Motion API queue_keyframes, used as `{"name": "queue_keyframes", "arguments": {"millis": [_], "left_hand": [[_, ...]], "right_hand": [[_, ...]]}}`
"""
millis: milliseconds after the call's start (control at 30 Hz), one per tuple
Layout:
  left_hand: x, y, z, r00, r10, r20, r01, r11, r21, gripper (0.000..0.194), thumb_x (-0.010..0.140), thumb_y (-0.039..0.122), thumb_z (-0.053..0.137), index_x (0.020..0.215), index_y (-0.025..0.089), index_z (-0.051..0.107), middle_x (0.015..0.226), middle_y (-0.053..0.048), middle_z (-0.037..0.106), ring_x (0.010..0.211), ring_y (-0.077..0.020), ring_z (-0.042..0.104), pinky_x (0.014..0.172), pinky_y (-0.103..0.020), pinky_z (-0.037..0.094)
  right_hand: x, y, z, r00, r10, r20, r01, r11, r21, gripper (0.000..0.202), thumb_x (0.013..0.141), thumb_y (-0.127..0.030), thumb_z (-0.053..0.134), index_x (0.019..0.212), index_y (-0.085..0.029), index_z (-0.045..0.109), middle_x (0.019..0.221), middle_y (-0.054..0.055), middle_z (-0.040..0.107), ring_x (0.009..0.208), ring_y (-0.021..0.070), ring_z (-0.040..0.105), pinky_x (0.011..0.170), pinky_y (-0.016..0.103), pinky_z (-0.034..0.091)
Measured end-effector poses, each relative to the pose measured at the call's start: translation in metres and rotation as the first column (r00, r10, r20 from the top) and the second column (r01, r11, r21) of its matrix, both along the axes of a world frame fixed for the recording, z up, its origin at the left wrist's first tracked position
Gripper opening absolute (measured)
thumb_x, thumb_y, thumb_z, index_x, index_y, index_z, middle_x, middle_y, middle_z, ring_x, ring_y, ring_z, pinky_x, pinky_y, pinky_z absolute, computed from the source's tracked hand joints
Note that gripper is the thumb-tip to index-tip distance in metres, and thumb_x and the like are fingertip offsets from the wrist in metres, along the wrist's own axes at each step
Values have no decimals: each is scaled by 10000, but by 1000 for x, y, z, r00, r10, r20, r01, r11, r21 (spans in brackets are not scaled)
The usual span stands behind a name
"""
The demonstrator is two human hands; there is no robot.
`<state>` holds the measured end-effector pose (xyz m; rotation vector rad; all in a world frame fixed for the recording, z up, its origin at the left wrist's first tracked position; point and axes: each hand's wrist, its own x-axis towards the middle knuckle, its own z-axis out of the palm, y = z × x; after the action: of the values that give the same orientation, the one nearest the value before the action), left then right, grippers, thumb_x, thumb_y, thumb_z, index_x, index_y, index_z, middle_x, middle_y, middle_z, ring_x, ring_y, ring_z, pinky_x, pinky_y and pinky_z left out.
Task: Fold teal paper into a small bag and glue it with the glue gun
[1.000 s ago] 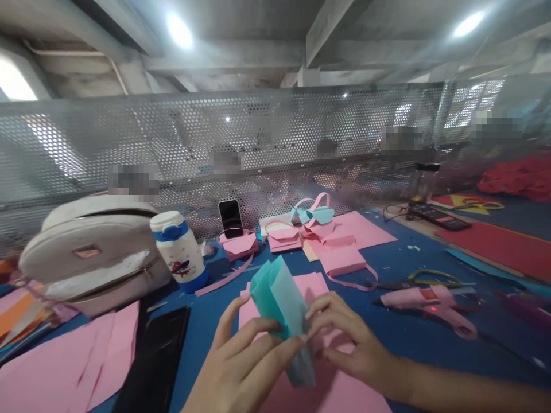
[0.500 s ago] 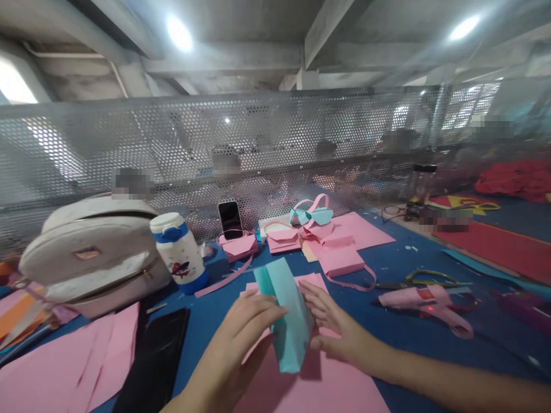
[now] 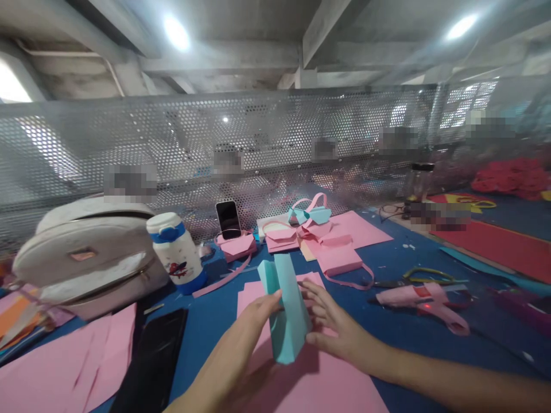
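Note:
A folded light-blue paper piece (image 3: 291, 312) stands tilted over pink sheets (image 3: 340, 381), its top open. My left hand (image 3: 247, 327) grips its left side, the thumb on the paper and the other fingers mostly hidden. Against the right side rests my right hand (image 3: 333, 321), fingers apart and curved along the paper. Behind them lie a pink paper bag (image 3: 342, 259) with a strap, two smaller pink bags (image 3: 280, 238) (image 3: 237, 246) and a light-blue one (image 3: 316, 215) with pink handles.
At the left are a pale backpack (image 3: 90, 258), a white-and-blue bottle (image 3: 176, 252), a black case (image 3: 150, 361) and pink sheets (image 3: 64, 367). A phone (image 3: 228, 219) leans at the back. A pink glue gun (image 3: 424, 301) and scissors (image 3: 430, 275) lie right; a perforated screen (image 3: 267, 126) stands behind.
The light-blue piece has turned a little, its top flaps further apart. My left hand has shifted, its fingers now behind the paper. The view has moved slightly.

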<state>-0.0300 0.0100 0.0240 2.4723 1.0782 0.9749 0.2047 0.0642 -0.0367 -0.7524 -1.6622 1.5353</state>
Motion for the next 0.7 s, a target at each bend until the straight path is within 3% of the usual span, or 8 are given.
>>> {"name": "queue_keyframes", "arguments": {"millis": [233,567,700], "left_hand": [[-1,-4,1,999,32,-23,-29,993,118,798,884,301,678,1532,351,214,1391,-113,554,1241,-313,579,1036,-464,505],[-1,-6,1,991,133,-32,-123,968,217,769,844,167,599,1512,322,252,1352,-93,601,1248,-270,595,1020,-402,524],[-2,-3,0,988,150,-49,-137,969,204,756,865,196,632,1514,344,272,1439,-80,559,1337,-297,520,1124,-497,397]], "right_hand": [[0,-1,2,999,19,-31,-19,1000,-2,908,764,-579,763,1468,-302,261,1485,164,360,1306,277,481,1059,447,393],[-1,-1,4,1000,14,-19,-14,1000,-19,943,741,-598,769,1471,-276,266,1407,161,416,1249,273,505,1028,449,413],[0,-1,3,1000,1,-11,-1,1000,-1,892,774,-584,748,1468,-301,266,1445,146,390,1299,276,470,1073,468,372]]}}
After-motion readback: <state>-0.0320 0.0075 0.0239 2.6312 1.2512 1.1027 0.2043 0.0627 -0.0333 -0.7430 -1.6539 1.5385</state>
